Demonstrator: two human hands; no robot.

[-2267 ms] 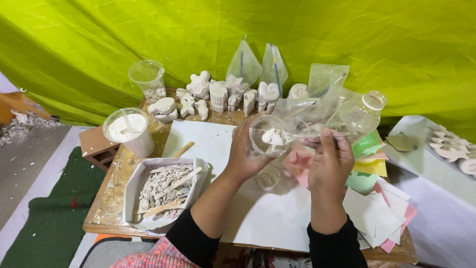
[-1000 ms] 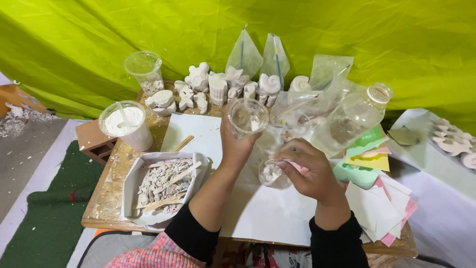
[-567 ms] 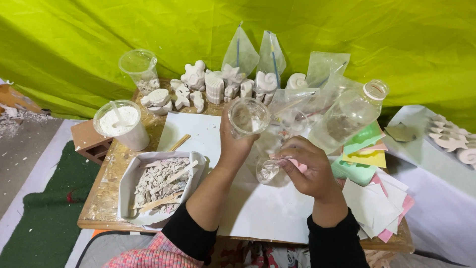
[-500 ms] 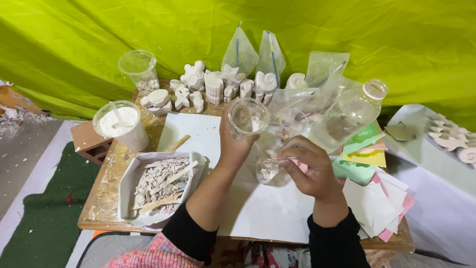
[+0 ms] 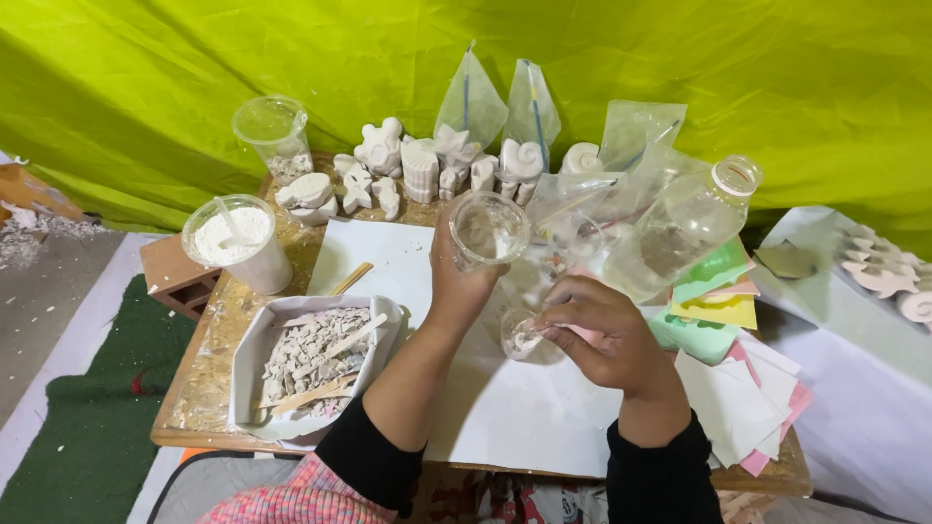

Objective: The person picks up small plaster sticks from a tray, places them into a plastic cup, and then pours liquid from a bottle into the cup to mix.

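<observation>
While a clear plastic cup (image 5: 488,230) is gripped upright by the left hand (image 5: 454,281) above the white sheet (image 5: 515,408), a second small cup (image 5: 524,337), lowered since a moment ago, is pinched by the right hand (image 5: 604,335) beside a tray of plaster fragments (image 5: 309,361)

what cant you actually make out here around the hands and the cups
- Head view: the right hand covers part of the small clear cup; whatever the fingers pinch is hidden.
- The left hand wraps the lower half of the clear plastic cup; how full it is cannot be told.
- The clear bottle is see-through against plastic bags; its contents are unclear.
- The white shapes at right are cut off by the edge.
</observation>
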